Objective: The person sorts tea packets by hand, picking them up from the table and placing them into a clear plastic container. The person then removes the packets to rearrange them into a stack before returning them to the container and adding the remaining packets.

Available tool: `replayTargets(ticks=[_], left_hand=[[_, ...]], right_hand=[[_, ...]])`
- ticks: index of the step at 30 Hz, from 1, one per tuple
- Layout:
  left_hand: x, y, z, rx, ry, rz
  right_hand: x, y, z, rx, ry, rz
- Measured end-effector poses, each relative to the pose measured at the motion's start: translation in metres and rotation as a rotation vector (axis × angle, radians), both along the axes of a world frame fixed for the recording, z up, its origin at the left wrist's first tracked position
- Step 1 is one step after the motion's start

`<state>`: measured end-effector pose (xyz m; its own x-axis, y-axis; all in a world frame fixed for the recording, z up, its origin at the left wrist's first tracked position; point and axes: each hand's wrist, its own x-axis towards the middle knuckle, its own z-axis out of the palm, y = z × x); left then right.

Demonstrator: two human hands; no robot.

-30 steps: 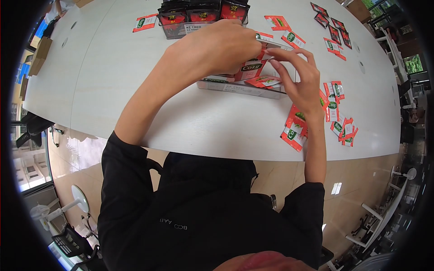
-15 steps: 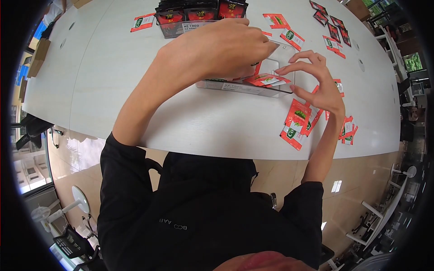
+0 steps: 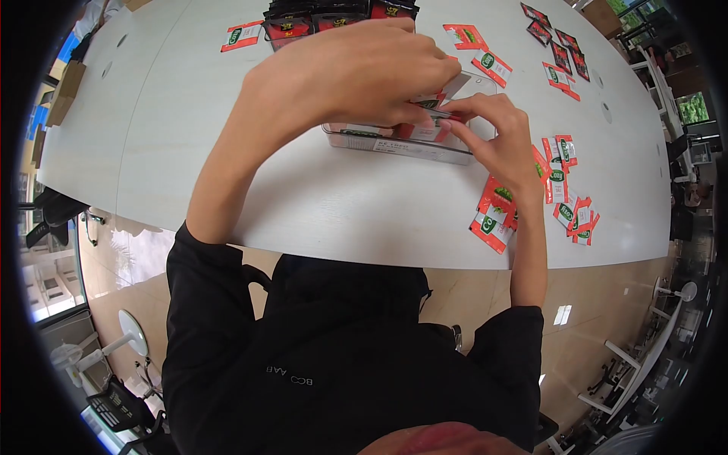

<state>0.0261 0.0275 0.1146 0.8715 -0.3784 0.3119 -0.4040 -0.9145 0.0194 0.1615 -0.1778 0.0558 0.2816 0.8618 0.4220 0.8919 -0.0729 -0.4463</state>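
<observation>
A clear plastic box with a label on its front stands on the white table, red and white sachets inside it. My left hand reaches over the box from the left, thumb and fingers closed on a red sachet inside. From the right, my right hand dips into the box, its thumb and index finger pinched at the right edge of the same sachet. The back of my left hand hides much of the box's inside.
Behind my left hand, a box of black and red packets stands on the table. Loose red sachets lie right of the clear box, others behind it, one at back left. Several dark packets lie at back right.
My right hand has moved left into the box and closed its fingers on the sachet. That sachet now stands more upright. The clear box has shifted slightly left.
</observation>
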Motion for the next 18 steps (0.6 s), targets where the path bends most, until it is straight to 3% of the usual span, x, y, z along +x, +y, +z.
replayTargets(ticks=[6, 9, 11, 12, 15, 17, 18], left_hand=[[-0.017, -0.001, 0.043, 0.061, 0.085, 0.167], [-0.023, 0.015, 0.052, -0.032, 0.028, 0.18], [-0.025, 0.031, 0.074, -0.336, 0.268, 0.35], [-0.024, 0.049, 0.07, -0.09, 0.092, 0.295], [-0.028, 0.082, 0.068, -0.089, -0.144, 0.367], [-0.022, 0.113, 0.06, -0.483, -0.167, 0.544], [-0.02, 0.151, 0.039, -0.4, -0.258, 0.507]], right_hand=[[-0.009, 0.008, -0.009, 0.082, 0.172, 0.069], [-0.008, 0.007, -0.002, 0.19, 0.113, 0.027], [0.008, 0.002, 0.0, 0.31, -0.139, -0.144], [0.016, 0.0, -0.001, 0.342, -0.162, -0.21], [0.049, -0.006, -0.011, 0.37, -0.234, -0.322], [0.065, -0.011, -0.022, 0.309, -0.2, -0.369], [0.074, -0.012, -0.031, 0.264, -0.207, -0.39]])
